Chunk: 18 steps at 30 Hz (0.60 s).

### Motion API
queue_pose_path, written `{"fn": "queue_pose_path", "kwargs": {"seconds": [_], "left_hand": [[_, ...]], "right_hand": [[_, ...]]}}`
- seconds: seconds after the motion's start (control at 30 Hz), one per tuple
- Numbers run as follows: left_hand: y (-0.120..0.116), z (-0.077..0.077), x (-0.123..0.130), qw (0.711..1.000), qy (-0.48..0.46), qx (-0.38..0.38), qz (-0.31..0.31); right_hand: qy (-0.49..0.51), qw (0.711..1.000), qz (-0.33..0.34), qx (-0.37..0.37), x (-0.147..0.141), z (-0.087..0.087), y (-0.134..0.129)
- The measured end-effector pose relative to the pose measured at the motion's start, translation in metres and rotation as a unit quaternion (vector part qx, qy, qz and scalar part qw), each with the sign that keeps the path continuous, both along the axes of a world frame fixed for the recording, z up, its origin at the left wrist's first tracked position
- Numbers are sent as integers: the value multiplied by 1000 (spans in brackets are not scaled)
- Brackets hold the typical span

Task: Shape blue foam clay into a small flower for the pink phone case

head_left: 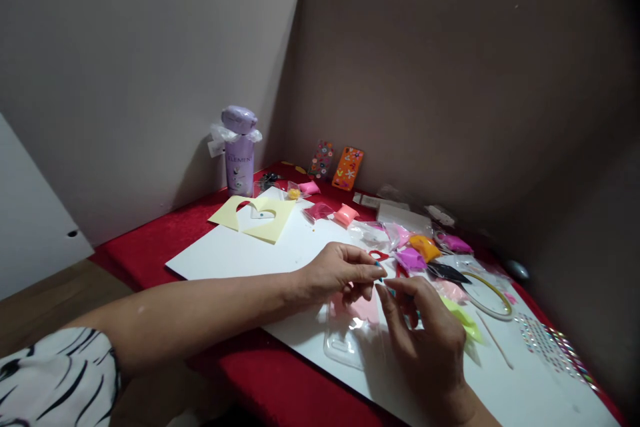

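My left hand (340, 271) reaches in from the left, thumb and forefinger pinched on a small teal piece (379, 272), which looks like modelling clay. Close beside it, my right hand (433, 330) is closed in a pinch. Bits of teal show by its fingers, but I cannot make out what they grip. Below both hands a clear phone case (344, 350) lies on the white board (295, 263), with a pink layer (356, 310) on its upper part, partly hidden by my fingers. Just beyond my fingertips lies a red cut-out piece (380, 255).
Several bags of coloured clay, among them an orange one (424, 247), lie beyond my hands. Yellow paper (273, 230) with a heart-shaped hole lies at left. A purple bottle (240, 163) and two decorated phone cases, one orange (349, 168), stand behind. Rhinestones (543, 343) and a stick (495, 340) lie right.
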<state>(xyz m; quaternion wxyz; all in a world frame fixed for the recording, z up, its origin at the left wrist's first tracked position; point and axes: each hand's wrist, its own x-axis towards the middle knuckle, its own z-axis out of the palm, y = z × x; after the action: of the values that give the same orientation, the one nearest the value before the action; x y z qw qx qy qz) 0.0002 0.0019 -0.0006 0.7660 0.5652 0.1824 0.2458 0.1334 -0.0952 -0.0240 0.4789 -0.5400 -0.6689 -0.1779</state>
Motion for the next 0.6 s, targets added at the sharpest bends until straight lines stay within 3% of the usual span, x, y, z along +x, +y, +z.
{"fn": "queue_pose_path", "kwargs": {"seconds": [0.17,0.4,0.6], "left_hand": [[2,0,1,1000,20,-7,10],[2,2,0,1000,-4,27,12],[4,0,0,1000,9,21,11]], "right_hand": [[58,996,-53,-37,0,-2,1],[138,988,-18,-62,8,-18,8],[133,991,-4,-31,8,-14,5]]}}
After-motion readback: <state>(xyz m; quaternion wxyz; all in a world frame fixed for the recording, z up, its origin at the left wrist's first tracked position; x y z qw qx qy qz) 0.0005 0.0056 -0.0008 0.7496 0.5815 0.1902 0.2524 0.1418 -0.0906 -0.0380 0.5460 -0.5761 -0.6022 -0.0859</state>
